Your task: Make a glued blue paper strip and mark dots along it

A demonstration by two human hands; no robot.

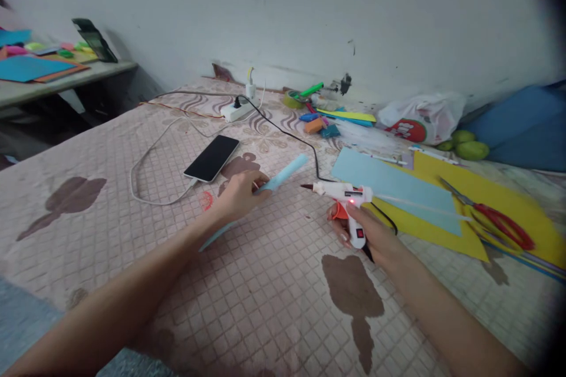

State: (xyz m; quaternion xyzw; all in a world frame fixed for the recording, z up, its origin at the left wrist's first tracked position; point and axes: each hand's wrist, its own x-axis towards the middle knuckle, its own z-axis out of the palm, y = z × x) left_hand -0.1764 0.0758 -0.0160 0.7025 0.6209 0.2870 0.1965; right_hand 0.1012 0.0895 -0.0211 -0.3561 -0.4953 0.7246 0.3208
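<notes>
My left hand (242, 193) is closed on a narrow light blue paper strip (289, 171), which slants across the patterned cloth and passes under my fingers. In my right hand (374, 230) is a white hot glue gun (340, 190), my fingers wrapped round its handle by the orange trigger. Its small light glows red, and a clear glue stick (420, 207) sticks out of its back. The dark nozzle points left toward the strip, a short gap away from it. The strip's middle is hidden by my left hand.
A phone (212, 158) on a white cable lies behind my left hand, near a power strip (239, 109). Red-handled scissors (499, 221) rest on yellow paper (460, 244) at right, beside a light blue sheet (393, 179). A plastic bag (420, 118) stands against the wall.
</notes>
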